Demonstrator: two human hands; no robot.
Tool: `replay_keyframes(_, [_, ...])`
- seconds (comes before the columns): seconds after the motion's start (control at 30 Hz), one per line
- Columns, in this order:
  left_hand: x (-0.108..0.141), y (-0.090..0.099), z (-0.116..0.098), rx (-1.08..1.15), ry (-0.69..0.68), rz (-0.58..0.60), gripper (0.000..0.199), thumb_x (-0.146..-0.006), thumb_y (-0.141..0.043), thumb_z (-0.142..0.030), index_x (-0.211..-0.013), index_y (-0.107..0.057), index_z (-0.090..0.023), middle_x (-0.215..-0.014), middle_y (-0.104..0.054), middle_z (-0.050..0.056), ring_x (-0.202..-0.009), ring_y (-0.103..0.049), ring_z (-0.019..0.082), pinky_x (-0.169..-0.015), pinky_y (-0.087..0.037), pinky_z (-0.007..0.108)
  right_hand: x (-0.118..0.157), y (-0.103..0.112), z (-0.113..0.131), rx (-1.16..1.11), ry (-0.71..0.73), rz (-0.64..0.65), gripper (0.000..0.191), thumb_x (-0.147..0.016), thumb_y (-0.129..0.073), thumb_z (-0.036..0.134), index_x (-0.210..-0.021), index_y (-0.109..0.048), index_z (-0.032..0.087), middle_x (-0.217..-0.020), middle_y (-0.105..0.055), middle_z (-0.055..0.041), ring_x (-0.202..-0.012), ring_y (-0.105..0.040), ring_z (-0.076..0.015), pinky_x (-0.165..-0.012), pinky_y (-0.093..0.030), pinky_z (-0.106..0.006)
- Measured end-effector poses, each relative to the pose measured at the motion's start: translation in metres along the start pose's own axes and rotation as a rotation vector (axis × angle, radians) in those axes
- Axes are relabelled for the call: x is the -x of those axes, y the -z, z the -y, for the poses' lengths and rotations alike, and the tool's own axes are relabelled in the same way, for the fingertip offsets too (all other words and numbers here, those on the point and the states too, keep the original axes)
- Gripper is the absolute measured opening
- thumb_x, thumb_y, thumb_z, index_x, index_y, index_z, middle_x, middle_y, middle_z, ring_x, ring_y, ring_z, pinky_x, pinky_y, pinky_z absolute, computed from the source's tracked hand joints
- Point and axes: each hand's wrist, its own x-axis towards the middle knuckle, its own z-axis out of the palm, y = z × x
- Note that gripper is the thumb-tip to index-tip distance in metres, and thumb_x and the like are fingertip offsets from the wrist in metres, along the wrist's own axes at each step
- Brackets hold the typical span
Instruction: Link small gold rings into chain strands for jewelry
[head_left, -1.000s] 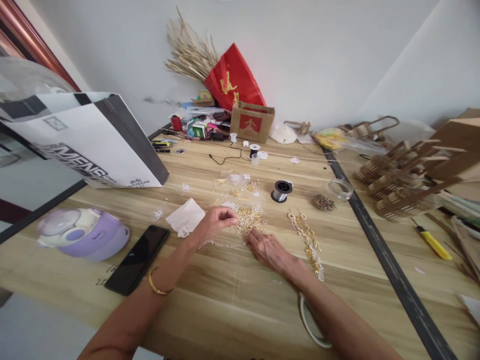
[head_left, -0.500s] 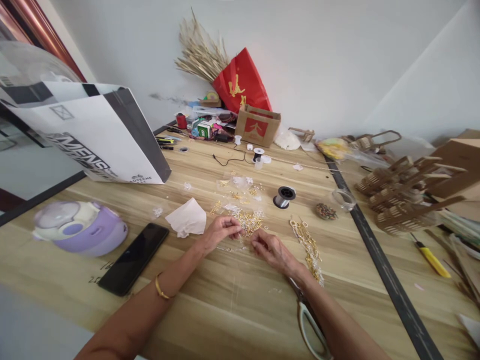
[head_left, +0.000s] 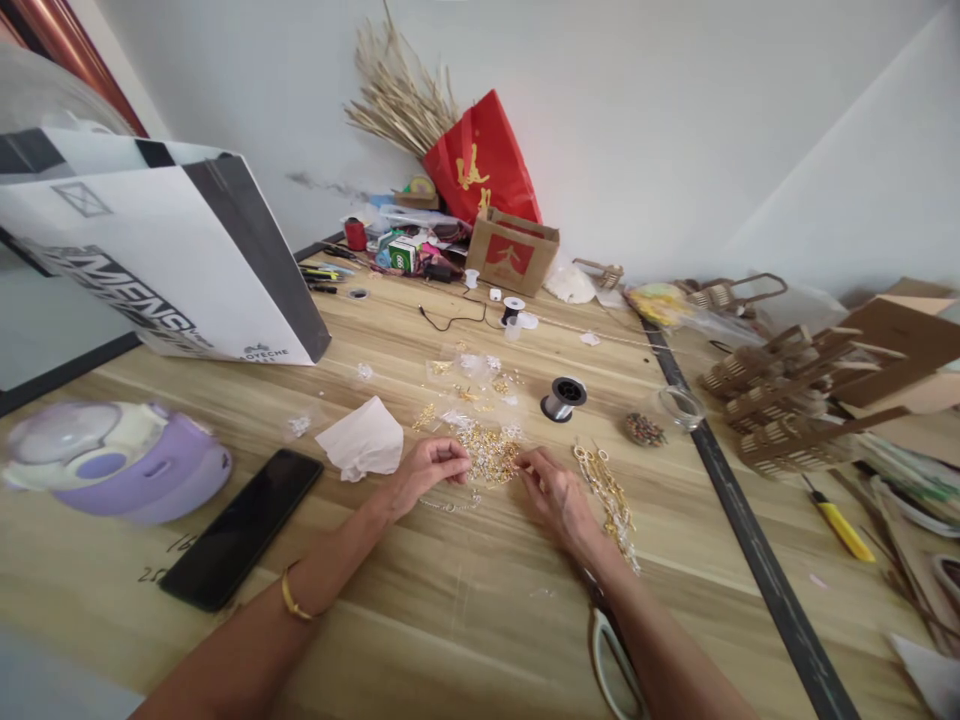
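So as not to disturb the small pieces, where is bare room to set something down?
Bare wood shows between the metallic strands and black strip, and mostly between the left forearm and scissors. Crowded: around the pile of small pieces and below the red bag.

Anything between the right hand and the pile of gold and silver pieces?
Nothing visible: the right hand is at the right edge of the pile. The left hand is on the opposite side; the spool stands farther back, off that line.

We see a phone point(head_left: 241, 530) beside a purple container point(head_left: 142, 480), a red bag point(head_left: 502, 160) behind a brown bag point(head_left: 525, 240), and wooden baskets point(head_left: 780, 445)
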Motion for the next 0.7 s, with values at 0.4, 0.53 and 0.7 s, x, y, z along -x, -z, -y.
replay_keyframes(0.4, [-0.009, 0.001, 0.016, -0.047, -0.039, -0.023, 0.025, -0.067, -0.069, -0.036, -0.069, -0.059, -0.013, -0.058, -0.062, 0.0, -0.056, -0.056, 0.011, -0.058, -0.044, 0.022, 0.0, 0.032, 0.004, 0.477, -0.006, 0.166, 0.015, -0.09, -0.044, 0.012, -0.088, -0.056, 0.02, -0.085, -0.062, -0.0055, -0.076, -0.059, -0.0175, -0.059, -0.034, -0.026])
replay_keyframes(0.53, [-0.011, 0.002, 0.02, -0.02, -0.032, -0.036, 0.024, -0.065, -0.071, -0.035, -0.07, -0.059, -0.013, -0.057, -0.061, -0.001, -0.055, -0.056, 0.01, -0.058, -0.045, 0.022, -0.007, 0.031, 0.007, 0.573, 0.069, 0.248, 0.018, -0.09, -0.043, 0.009, -0.091, -0.057, 0.02, -0.089, -0.061, -0.0067, -0.076, -0.059, -0.0171, -0.055, -0.032, -0.026])
replay_keyframes(0.7, [-0.011, 0.004, 0.023, 0.003, -0.048, -0.028, 0.025, -0.066, -0.07, -0.035, -0.071, -0.06, -0.013, -0.059, -0.062, 0.0, -0.055, -0.057, 0.01, -0.058, -0.046, 0.022, -0.017, 0.026, 0.002, 0.654, 0.166, 0.351, 0.02, -0.09, -0.041, 0.007, -0.094, -0.056, 0.019, -0.099, -0.06, -0.0075, -0.068, -0.058, -0.013, -0.049, -0.028, -0.025])
